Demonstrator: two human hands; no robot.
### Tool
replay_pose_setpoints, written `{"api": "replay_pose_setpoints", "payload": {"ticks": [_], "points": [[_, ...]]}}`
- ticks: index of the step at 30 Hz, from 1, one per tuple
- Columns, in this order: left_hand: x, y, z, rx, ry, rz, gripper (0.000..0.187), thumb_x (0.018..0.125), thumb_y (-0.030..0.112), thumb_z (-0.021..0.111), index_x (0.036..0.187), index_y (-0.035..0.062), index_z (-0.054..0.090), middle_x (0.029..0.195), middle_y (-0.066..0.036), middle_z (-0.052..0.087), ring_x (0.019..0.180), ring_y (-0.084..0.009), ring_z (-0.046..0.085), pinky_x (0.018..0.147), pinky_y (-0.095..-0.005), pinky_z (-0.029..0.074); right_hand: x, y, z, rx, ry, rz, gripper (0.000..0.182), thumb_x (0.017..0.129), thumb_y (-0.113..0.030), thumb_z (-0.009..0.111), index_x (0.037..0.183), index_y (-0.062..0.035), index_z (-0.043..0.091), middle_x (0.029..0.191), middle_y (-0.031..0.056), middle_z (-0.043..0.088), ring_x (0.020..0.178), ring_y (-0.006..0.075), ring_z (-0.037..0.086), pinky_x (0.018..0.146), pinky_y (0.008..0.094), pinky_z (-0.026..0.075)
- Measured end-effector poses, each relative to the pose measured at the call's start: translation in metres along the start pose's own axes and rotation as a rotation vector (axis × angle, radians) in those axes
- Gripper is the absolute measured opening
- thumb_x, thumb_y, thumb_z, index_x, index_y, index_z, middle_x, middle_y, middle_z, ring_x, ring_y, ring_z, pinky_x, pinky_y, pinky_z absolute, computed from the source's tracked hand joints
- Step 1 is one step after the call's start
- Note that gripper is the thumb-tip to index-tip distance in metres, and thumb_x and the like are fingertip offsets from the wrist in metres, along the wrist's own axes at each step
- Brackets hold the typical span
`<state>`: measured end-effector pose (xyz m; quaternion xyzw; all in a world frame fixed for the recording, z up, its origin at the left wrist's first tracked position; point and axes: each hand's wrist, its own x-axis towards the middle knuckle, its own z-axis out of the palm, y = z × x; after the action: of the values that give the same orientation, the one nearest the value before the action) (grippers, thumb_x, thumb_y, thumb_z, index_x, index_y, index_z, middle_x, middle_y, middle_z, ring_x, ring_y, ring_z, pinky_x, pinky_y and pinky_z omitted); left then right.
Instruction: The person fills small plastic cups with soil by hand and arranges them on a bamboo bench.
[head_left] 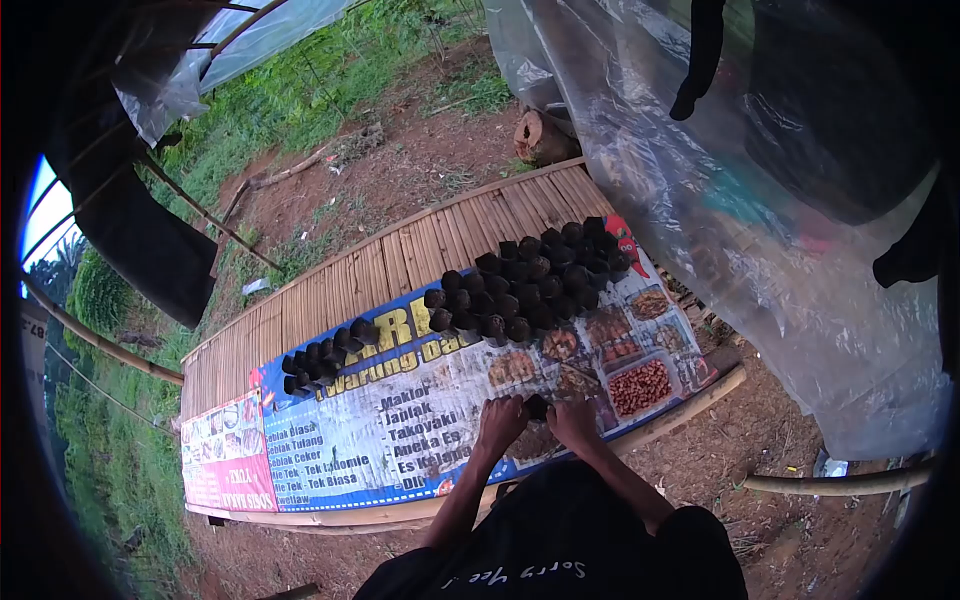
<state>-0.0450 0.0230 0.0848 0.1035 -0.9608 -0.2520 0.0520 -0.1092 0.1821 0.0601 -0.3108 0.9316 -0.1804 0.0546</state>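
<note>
Between both hands, a black bag

Small black cup-shaped plastic bag: plain, matching the clustered black plastic bags. Flat rectangular printed banner: whitish ground, blue border, yellow headline, dark lettering, pink end panel. Slatted bamboo tabletop: tan, striped brown. Short-sleeved cloth shirt: black, white script.

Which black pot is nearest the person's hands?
The single black pot between the left hand and right hand; the other pots sit in clusters farther from the person.
</note>
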Motion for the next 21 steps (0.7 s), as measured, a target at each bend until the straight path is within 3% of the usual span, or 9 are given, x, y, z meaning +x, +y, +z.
{"api": "replay_pose_setpoints", "payload": {"ticks": [5, 8, 12, 21], "points": [[-0.017, -0.002, 0.021, -0.104, 0.012, -0.147, 0.02, 0.076, 0.018, 0.057, 0.075, -0.001, 0.062, 0.071, -0.024, 0.062, 0.066, -0.0416, 0.062, 0.065, -0.0505, 0.05, 0.004, 0.018, 0.024, 0.063, 0.053, -0.071, 0.027, 0.081, -0.028, 0.059, 0.079, -0.0029, 0.067, 0.077, 0.0165, 0.066, 0.087, 0.0362, 0.059, 0.077, 0.0494, 0.044], [-0.016, 0.008, 0.017, -0.143, 0.038, -0.213, 0.023, 0.076, 0.021, 0.057, 0.078, -0.0015, 0.063, 0.073, -0.025, 0.063, 0.068, -0.0423, 0.062, 0.066, -0.0517, 0.05, 0.01, 0.01, 0.006, 0.132, 0.152, -0.12, 0.025, 0.081, -0.027, 0.06, 0.08, -0.0028, 0.067, 0.076, 0.0157, 0.066, 0.083, 0.0367, 0.059, 0.076, 0.0498, 0.044], [-0.02, 0.007, 0.026, -0.15, 0.045, -0.257, 0.022, 0.076, 0.021, 0.058, 0.077, -0.0012, 0.063, 0.072, -0.026, 0.061, 0.068, -0.0437, 0.061, 0.064, -0.0518, 0.05, 0.014, 0.018, 0.016, 0.062, 0.107, -0.149, 0.024, 0.08, -0.027, 0.061, 0.082, -0.0027, 0.067, 0.079, 0.0153, 0.067, 0.08, 0.0379, 0.059, 0.075, 0.0502, 0.044], [-0.024, 0.011, 0.027, -0.291, 0.086, -0.35, 0.024, 0.078, 0.021, 0.058, 0.076, -0.0029, 0.062, 0.07, -0.029, 0.06, 0.068, -0.0455, 0.061, 0.065, -0.0518, 0.05, 0.029, 0.014, 0.011, 0.047, 0.049, -0.142, 0.027, 0.082, -0.029, 0.06, 0.086, -0.0032, 0.067, 0.083, 0.0226, 0.065, 0.085, 0.0407, 0.059, 0.077, 0.0491, 0.043]]}}
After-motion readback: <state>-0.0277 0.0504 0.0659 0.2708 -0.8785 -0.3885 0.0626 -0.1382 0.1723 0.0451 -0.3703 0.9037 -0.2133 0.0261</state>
